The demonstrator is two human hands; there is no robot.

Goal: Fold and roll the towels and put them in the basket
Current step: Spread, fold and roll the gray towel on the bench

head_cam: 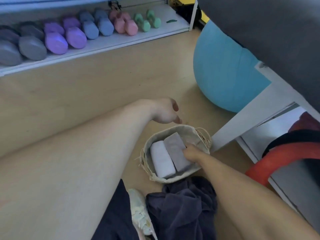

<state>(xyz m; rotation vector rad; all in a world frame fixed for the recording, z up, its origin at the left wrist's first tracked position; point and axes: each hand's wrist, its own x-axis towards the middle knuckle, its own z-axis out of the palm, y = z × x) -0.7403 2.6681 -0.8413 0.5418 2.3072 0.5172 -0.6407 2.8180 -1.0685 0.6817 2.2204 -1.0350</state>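
A small woven basket [191, 131] with a cloth lining stands on the floor. Two rolled towels lie side by side in it: a white towel [161, 159] on the left and a grey towel [174, 146] on the right. My right hand [191, 153] reaches into the basket and grips the grey towel at its right side. Above the basket's far rim my left hand [164, 111] hangs free, fingers loosely curled, holding nothing. A crumpled dark blue towel [181, 207] lies on the floor just in front of the basket.
A low white shelf [110, 41] carries a row of coloured dumbbells at the back. A blue exercise ball [223, 70] sits right of centre. A white bench leg [242, 118] stands close to the basket's right. A red ring [280, 158] lies under the bench. My shoe [140, 210] is near the dark towel.
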